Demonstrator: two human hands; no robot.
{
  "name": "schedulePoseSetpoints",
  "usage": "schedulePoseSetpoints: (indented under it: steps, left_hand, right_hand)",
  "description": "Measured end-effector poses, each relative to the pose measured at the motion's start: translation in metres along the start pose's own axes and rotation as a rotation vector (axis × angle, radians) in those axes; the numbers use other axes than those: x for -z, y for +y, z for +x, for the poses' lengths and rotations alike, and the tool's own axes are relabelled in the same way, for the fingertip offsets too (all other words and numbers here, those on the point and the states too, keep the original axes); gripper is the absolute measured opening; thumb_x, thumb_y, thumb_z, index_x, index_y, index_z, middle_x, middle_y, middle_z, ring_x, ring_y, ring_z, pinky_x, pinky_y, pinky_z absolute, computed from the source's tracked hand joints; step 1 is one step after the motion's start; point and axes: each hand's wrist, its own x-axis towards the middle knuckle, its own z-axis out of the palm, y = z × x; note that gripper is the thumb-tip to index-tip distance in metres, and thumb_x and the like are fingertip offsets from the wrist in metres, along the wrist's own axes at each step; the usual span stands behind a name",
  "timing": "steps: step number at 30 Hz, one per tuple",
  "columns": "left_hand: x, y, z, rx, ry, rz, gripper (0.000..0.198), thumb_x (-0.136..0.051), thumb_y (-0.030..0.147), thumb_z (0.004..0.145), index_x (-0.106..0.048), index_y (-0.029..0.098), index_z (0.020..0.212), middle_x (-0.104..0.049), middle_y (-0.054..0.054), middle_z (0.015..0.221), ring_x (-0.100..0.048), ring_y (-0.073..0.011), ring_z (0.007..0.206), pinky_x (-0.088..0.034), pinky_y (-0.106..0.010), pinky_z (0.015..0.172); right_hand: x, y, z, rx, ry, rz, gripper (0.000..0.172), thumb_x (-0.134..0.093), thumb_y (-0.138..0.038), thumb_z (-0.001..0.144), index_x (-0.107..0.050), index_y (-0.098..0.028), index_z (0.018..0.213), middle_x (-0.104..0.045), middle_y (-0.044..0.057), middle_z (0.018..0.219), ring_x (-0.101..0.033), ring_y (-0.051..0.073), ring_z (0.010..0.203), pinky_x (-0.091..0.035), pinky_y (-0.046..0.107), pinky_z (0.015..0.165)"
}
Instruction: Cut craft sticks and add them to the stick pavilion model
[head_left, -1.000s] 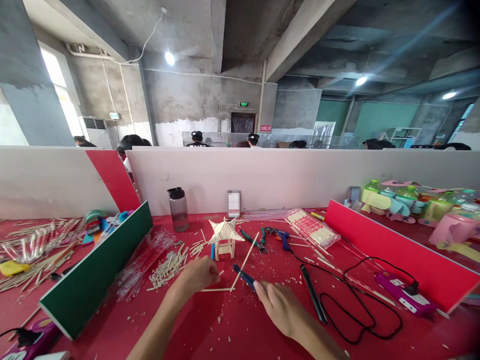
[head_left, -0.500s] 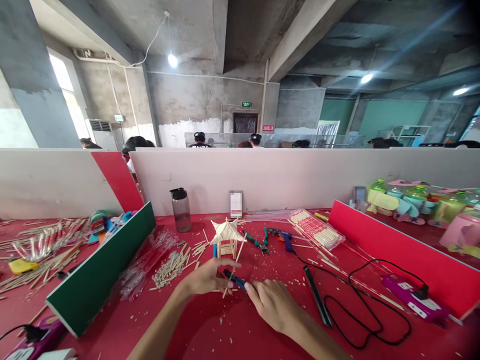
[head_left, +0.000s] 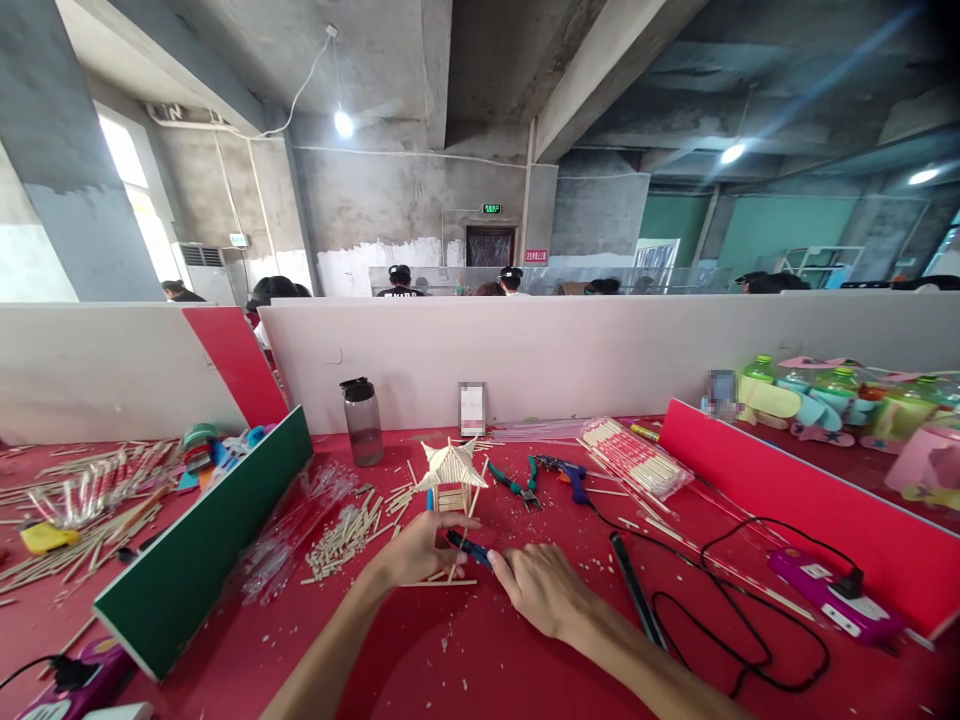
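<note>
My right hand (head_left: 547, 590) is closed around the handles of blue-handled pliers (head_left: 476, 552), whose dark jaws point left towards my other hand. My left hand (head_left: 416, 550) is curled around a thin wooden stick (head_left: 453, 570), and the plier jaws are at this stick; whether they grip it I cannot tell. Just beyond my hands stands a small pavilion model (head_left: 452, 468) of wooden sticks with a pointed, star-shaped roof. Another wooden stick (head_left: 442, 584) lies flat on the red table below my left hand.
Cut stick pieces (head_left: 345, 535) and plastic wrappers (head_left: 289, 525) lie to the left. Green-handled pliers (head_left: 517, 488), a glue gun (head_left: 574, 478) and bundled sticks (head_left: 637, 460) sit at right, with a black cable (head_left: 701, 590) and purple power strip (head_left: 832, 595). A bottle (head_left: 361, 425) stands behind.
The stick in my left hand has shifted and shows less above the fingers. The pliers and my right hand have moved slightly left and up. A stick on the table below is more exposed.
</note>
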Motion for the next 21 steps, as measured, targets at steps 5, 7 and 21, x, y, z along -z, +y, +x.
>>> schedulePoseSetpoints:
  steps: [5,7,21]
  left_hand:
    - [-0.006,-0.002,0.006,-0.007,-0.049,0.020,0.056,-0.071,0.039,0.076,-0.063,0.014,0.125,-0.071,-0.009,0.089,-0.068,-0.0196,0.071,-0.055,-0.029,0.065]
    - [-0.008,0.000,0.007,-0.001,-0.046,0.046,0.054,-0.072,0.038,0.074,-0.065,0.014,0.123,-0.071,-0.009,0.093,-0.068,-0.0193,0.072,-0.055,-0.028,0.066]
    - [0.034,0.008,-0.020,-0.081,-0.076,0.580,0.033,-0.055,0.020,0.083,-0.074,0.027,0.108,-0.071,-0.004,0.119,-0.066,-0.0216,0.103,-0.049,-0.025,0.082]
  right_hand:
    - [-0.009,0.006,-0.001,-0.005,0.023,-0.007,0.073,-0.012,-0.047,0.102,-0.071,-0.015,0.076,-0.072,0.016,0.077,-0.068,0.026,0.076,-0.040,0.033,0.070]
    - [-0.011,0.009,-0.001,-0.005,0.025,-0.017,0.072,-0.013,-0.047,0.102,-0.071,-0.014,0.076,-0.072,0.017,0.078,-0.068,0.028,0.079,-0.040,0.034,0.071]
    - [-0.007,0.036,0.009,-0.130,0.023,-0.046,0.066,-0.040,-0.058,0.094,-0.053,-0.007,0.133,-0.050,0.026,0.137,-0.044,0.042,0.128,-0.040,0.052,0.095]
